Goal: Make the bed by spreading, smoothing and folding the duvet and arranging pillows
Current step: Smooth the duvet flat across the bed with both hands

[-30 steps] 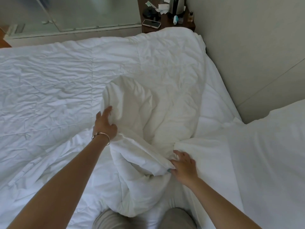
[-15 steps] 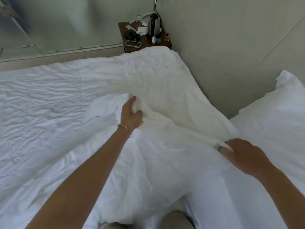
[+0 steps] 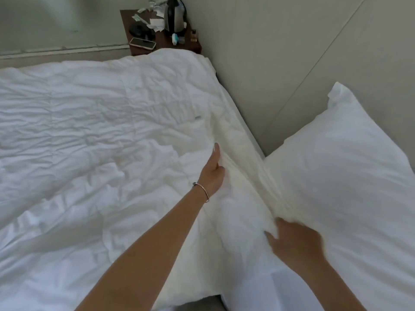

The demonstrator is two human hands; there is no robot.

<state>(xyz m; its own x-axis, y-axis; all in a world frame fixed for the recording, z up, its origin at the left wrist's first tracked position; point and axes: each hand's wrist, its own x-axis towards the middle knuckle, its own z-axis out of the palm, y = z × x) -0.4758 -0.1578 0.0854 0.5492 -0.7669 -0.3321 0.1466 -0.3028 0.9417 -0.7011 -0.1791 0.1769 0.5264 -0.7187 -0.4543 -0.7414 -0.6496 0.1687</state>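
Note:
A crumpled white duvet (image 3: 94, 140) covers the bed from the left edge to the wall. My left hand (image 3: 213, 172), with a thin bracelet on the wrist, grips a raised fold of the duvet near its wall-side edge. My right hand (image 3: 294, 239), blurred by motion, holds the same bunched edge lower down, where it meets a white pillow (image 3: 341, 176). The pillow leans against the wall at the right. The fingertips of both hands are buried in the fabric.
A dark wooden bedside table (image 3: 161, 34) stands at the far corner with a kettle (image 3: 173, 17), a phone (image 3: 142, 43), papers and small bottles. A beige wall (image 3: 280, 59) runs close along the bed's right side.
The lifted hump of duvet has been pulled flat toward the wall. My left hand moved right and forward along the edge, and my right hand swung right toward the pillow.

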